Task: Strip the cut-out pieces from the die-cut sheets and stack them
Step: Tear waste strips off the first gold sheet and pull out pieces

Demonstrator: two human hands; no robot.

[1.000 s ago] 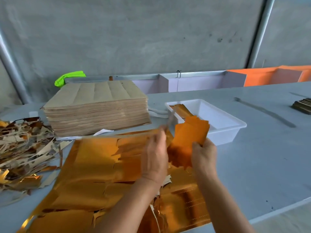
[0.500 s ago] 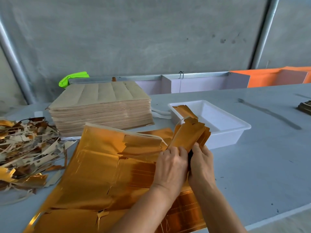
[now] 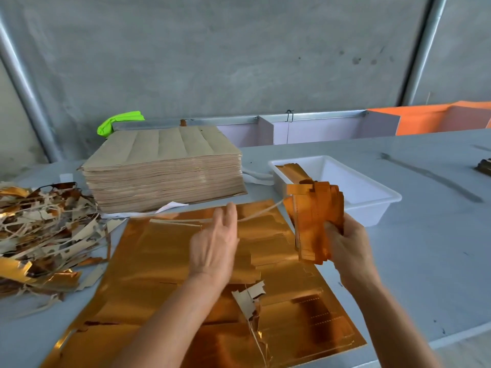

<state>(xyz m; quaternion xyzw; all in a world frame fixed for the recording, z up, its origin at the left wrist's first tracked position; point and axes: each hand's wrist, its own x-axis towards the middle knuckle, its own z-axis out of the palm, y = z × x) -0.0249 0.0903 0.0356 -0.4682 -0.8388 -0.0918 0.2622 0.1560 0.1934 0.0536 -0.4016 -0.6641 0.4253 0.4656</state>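
Centrally right of the frame, a white plastic tray [image 3: 372, 205] is seen on the grey table [image 3: 425, 248]; a few gold cut-out pieces [image 3: 292, 172] are leaned in its left end, the remainder of the tray is bare white. Just in front of the tray's left corner, a fanned bundle of gold cut-outs [image 3: 314, 221] is gripped at its lower edge by the right hand [image 3: 345, 243], fingers curled round it. The left hand [image 3: 215, 245] is held above the gold die-cut sheet [image 3: 159, 261] at frame centre, fingers straight and close together; a thin pale waste strip [image 3: 260, 215] is seen running from its fingertips toward the bundle, but whether it is pinched cannot be told. The sheet lies flat on the table, with torn waste bits [image 3: 249, 298] on it near the left forearm. A tall stack of brown die-cut sheets [image 3: 164, 171] stands behind it, upper left of centre. A heap of stripped scrap [image 3: 45, 235] is piled at far left.
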